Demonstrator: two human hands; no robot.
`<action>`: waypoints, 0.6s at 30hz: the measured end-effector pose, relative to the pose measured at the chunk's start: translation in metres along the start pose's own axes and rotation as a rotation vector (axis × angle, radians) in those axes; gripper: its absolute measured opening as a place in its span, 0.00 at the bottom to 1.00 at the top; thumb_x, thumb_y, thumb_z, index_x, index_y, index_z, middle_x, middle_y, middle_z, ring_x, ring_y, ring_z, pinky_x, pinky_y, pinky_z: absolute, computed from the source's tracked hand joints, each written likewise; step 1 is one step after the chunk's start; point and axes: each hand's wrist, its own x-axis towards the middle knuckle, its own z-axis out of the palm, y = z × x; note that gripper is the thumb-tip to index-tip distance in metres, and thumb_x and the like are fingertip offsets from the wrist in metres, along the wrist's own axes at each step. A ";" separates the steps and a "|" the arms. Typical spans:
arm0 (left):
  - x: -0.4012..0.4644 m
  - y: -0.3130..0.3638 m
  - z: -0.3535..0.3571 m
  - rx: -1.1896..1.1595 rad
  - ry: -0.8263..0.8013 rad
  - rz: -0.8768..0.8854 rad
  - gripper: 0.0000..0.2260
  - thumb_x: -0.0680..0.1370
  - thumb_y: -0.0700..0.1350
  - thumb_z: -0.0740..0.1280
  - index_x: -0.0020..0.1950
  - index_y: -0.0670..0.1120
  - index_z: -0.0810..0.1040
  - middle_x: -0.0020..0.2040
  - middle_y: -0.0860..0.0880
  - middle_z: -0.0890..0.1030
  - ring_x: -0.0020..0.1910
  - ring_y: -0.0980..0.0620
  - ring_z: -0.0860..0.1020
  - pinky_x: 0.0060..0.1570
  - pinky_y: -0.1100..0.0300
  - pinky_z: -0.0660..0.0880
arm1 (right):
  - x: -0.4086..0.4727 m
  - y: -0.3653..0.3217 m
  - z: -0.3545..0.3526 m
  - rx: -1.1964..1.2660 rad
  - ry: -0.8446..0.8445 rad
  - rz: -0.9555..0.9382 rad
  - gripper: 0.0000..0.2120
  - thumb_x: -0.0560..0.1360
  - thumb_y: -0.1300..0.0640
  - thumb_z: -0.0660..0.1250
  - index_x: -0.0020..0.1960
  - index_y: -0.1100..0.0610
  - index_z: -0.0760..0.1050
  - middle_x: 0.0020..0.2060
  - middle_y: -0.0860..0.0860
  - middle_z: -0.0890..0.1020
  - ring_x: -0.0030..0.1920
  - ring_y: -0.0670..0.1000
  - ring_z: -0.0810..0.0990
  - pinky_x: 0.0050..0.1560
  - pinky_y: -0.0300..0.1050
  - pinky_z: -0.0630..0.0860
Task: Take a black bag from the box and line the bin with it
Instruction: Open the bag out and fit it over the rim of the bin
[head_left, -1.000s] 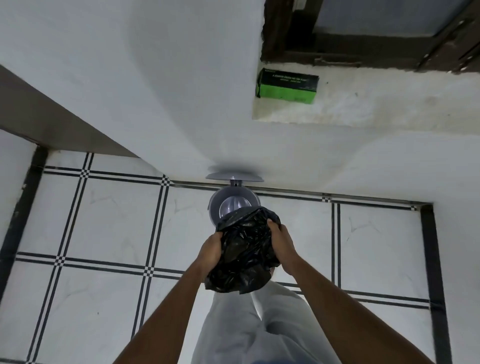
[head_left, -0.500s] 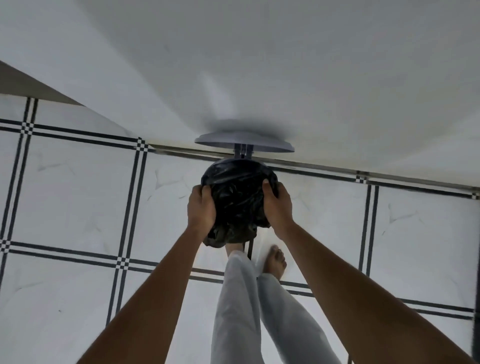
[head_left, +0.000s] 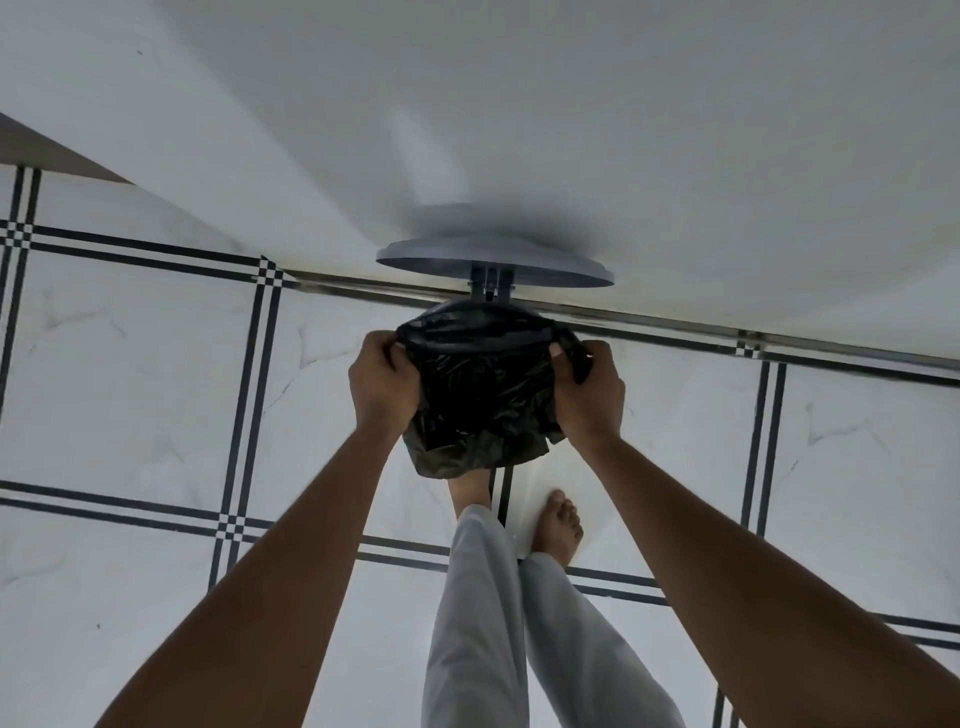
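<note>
White tiled floor (head_left: 130, 374) by wall; left hand (head_left: 382, 382) and right hand (head_left: 589, 392) grip black bag (head_left: 480, 395), apparently over bin, lid (head_left: 493, 262) raised.

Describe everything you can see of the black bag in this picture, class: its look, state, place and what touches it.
The black bag is thin, glossy, crinkled plastic. Its mouth is stretched into a wide band at the top, while the rest hangs bunched and wrinkled below. The left hand and the right hand grip its two sides. It sits below the raised grey lid, hiding the bin beneath, above the tiled floor.
</note>
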 end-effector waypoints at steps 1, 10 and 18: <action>0.005 -0.001 -0.002 -0.019 0.037 0.025 0.11 0.87 0.41 0.61 0.65 0.41 0.81 0.56 0.41 0.87 0.52 0.41 0.82 0.53 0.55 0.74 | 0.001 -0.001 -0.001 0.006 0.026 -0.032 0.17 0.85 0.41 0.69 0.60 0.55 0.75 0.43 0.42 0.81 0.48 0.54 0.82 0.49 0.48 0.75; 0.027 -0.022 0.002 0.153 -0.067 0.138 0.16 0.89 0.44 0.61 0.72 0.45 0.83 0.62 0.44 0.76 0.58 0.43 0.80 0.61 0.58 0.71 | 0.019 0.007 0.021 -0.181 0.013 -0.067 0.16 0.87 0.43 0.65 0.62 0.55 0.82 0.61 0.57 0.78 0.63 0.59 0.78 0.58 0.48 0.72; 0.023 -0.015 0.008 0.071 -0.077 0.149 0.14 0.89 0.43 0.59 0.69 0.42 0.79 0.53 0.48 0.84 0.50 0.46 0.80 0.53 0.56 0.73 | 0.008 0.006 0.031 -0.553 -0.069 -0.529 0.20 0.88 0.48 0.64 0.79 0.47 0.76 0.78 0.58 0.70 0.73 0.66 0.72 0.69 0.67 0.76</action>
